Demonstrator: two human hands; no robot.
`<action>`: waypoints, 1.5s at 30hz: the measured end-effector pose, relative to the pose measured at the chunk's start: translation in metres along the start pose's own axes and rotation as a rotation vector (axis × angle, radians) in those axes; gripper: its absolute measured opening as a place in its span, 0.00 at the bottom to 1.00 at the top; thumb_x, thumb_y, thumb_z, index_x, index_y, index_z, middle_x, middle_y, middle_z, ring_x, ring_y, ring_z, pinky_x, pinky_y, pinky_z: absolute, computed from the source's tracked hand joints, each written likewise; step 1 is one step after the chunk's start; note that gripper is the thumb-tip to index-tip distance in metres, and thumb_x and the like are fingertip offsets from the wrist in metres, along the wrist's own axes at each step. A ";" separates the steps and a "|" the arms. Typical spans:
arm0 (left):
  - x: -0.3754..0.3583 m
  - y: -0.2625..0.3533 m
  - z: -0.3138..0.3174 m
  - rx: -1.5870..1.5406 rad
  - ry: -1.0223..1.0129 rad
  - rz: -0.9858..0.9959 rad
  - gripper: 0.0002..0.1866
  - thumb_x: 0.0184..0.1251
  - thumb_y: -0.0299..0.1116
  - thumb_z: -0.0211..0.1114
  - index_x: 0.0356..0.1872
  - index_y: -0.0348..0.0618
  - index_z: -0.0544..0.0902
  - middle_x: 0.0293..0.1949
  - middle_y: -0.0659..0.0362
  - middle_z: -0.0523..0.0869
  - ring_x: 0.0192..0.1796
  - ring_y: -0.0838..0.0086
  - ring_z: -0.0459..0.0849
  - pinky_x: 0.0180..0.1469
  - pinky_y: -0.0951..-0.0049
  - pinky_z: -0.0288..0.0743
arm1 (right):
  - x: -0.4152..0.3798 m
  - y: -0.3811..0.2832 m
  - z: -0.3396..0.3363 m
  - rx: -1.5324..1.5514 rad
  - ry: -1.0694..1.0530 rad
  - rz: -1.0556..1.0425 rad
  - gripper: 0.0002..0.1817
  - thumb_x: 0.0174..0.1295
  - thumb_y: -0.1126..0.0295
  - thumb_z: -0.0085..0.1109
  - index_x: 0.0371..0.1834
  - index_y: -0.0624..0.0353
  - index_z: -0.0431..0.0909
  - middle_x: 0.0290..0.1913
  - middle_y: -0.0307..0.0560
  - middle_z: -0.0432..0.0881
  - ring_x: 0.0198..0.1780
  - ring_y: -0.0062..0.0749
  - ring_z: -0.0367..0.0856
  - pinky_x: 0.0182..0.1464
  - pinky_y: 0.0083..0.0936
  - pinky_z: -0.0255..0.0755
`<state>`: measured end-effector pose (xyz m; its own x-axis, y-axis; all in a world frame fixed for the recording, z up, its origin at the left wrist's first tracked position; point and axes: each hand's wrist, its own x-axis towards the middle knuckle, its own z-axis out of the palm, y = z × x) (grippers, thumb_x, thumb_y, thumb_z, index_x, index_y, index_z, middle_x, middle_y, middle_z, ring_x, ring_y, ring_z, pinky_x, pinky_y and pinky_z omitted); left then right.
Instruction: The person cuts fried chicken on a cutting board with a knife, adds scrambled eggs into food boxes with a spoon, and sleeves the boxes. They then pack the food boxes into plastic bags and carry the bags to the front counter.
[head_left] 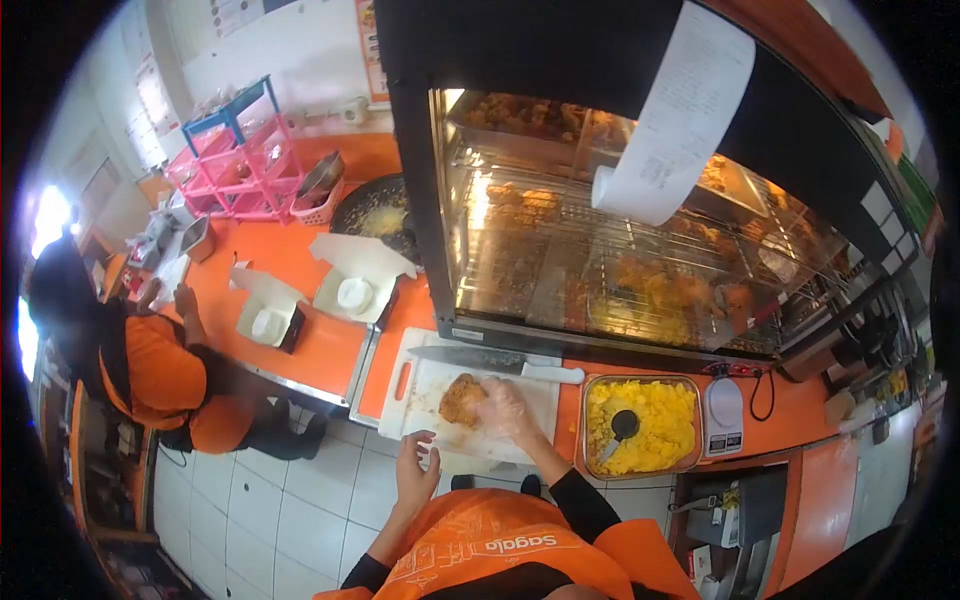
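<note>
A breaded piece of fried chicken (460,401) lies on the white cutting board (410,405) in front of me. My right hand (508,412), in a clear plastic glove, has its fingers at the chicken's right edge and appears to grip it. Open, with its fingers apart and nothing in them, my left hand (416,466) hovers by the near left edge of the board. Along the board's far side lies a large knife (515,365), its dark blade pointing left and its white handle to the right.
Right of the board stands a tray of yellow food (655,410) with a black ladle (624,425). A glass warming cabinet (620,250) rises behind. Two open takeaway boxes (330,290) holding white lumps and a wok (350,215) are left. A co-worker (160,370) stands far left.
</note>
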<state>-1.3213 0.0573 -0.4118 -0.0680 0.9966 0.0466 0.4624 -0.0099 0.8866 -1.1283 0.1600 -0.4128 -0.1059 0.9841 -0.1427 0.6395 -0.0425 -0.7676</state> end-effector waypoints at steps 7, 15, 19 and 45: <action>0.036 0.008 0.048 0.461 0.035 0.345 0.33 0.46 0.39 0.71 0.57 0.43 0.72 0.56 0.46 0.73 0.61 0.51 0.68 0.61 0.51 0.61 | -0.078 0.041 -0.116 0.899 0.413 -0.123 0.14 0.64 0.67 0.61 0.49 0.63 0.79 0.42 0.46 0.83 0.45 0.24 0.80 0.45 0.21 0.75; 0.053 -0.002 0.080 0.794 0.060 0.082 0.45 0.40 0.44 0.71 0.66 0.50 0.65 0.61 0.55 0.70 0.65 0.54 0.65 0.66 0.47 0.53 | -0.206 0.071 -0.432 -0.127 1.462 -0.088 0.15 0.66 0.64 0.55 0.43 0.66 0.81 0.32 0.55 0.83 0.36 0.28 0.82 0.42 0.30 0.75; 0.062 -0.022 0.088 0.818 0.204 0.038 0.47 0.39 0.50 0.72 0.67 0.50 0.64 0.62 0.53 0.68 0.65 0.54 0.65 0.66 0.46 0.54 | -0.191 0.099 -0.540 -0.616 1.456 0.043 0.19 0.64 0.59 0.56 0.47 0.64 0.80 0.44 0.59 0.82 0.46 0.51 0.81 0.50 0.42 0.73; 0.070 0.024 0.075 0.526 0.112 0.560 0.23 0.50 0.27 0.66 0.51 0.45 0.79 0.55 0.53 0.79 0.55 0.58 0.77 0.56 0.61 0.71 | -0.189 -0.006 -0.282 -0.261 0.475 -0.278 0.12 0.54 0.64 0.67 0.37 0.60 0.84 0.31 0.48 0.78 0.35 0.36 0.78 0.39 0.30 0.71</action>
<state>-1.2484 0.1325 -0.4213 0.2243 0.8398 0.4944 0.8111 -0.4421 0.3830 -0.8975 0.0227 -0.2051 0.0178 0.9241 0.3817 0.8085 0.2114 -0.5493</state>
